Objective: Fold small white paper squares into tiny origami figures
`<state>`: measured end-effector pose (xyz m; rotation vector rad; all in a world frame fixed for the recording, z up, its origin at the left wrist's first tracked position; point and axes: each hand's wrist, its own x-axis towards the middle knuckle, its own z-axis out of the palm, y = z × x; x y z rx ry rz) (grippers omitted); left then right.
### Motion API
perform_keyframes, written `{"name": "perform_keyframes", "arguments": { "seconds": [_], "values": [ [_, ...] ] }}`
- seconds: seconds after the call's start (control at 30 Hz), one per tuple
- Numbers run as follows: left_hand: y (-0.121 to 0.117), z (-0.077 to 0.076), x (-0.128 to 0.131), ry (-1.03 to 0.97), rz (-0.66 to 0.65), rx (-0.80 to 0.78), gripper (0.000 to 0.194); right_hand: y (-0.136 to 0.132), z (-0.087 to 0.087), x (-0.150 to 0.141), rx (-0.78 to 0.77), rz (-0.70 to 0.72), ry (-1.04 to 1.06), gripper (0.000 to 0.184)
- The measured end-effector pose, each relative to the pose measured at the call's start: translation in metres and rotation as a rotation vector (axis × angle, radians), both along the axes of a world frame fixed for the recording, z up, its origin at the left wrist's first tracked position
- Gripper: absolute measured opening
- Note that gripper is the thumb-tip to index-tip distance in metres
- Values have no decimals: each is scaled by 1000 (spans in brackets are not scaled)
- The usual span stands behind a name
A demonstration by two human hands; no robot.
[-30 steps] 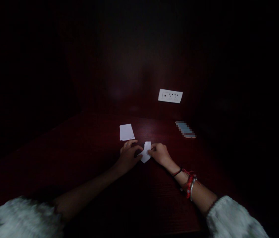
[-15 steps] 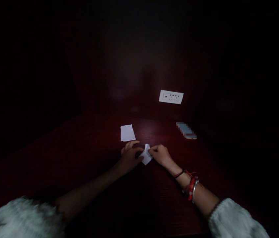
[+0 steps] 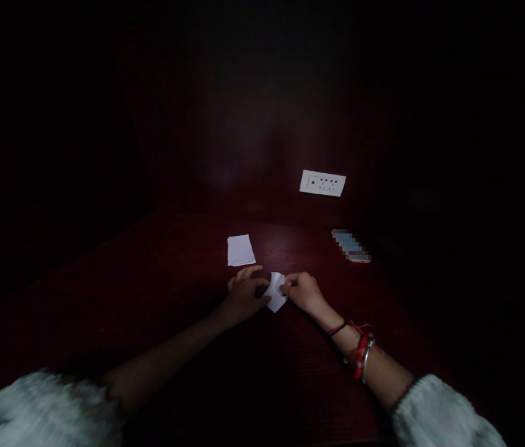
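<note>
Hands (image 3: pixel 242 299) (image 3: pixel 305 292) on white paper (image 3: pixel 275 300): left loosely curved, right pinching.

We've got a white socket (image 3: pixel 322 184) on the dark wall (image 3: pixel 253 136), right of centre. Below it, to the right, we have a phone (image 3: pixel 350 246), screen pixelated, lying slanted on the dark red table (image 3: pixel 117 285). Side areas: too dark for us.

White paper (image 3: pixel 276 298), white sleeves (image 3: pixel 443 415), table (image 3: pixel 150 267) — dark red
</note>
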<state>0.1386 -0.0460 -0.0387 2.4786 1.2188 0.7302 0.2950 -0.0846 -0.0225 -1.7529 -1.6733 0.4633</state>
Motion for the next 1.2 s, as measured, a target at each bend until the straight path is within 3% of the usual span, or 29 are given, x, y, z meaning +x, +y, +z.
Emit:
{"name": "perform_keyframes", "arguments": {
  "seconds": [0.5, 0.73, 0.93, 1.2],
  "values": [
    [-1, -1, -3, -19, -25, 23, 18, -1, -3, 0, 24, 38, 31, 11],
    [3, -5, -3, -51, -39, 55, 12, -2, 1, 3, 47, 106, 36, 35],
    [3, -5, -3, -86, -50, 75, 16, -5, 5, 1, 65, 133, 13, 25],
    [-3, -1, -4, -61, -42, 128, 11, 1, 1, 3, 113, 41, 8, 15]
  ]
}}
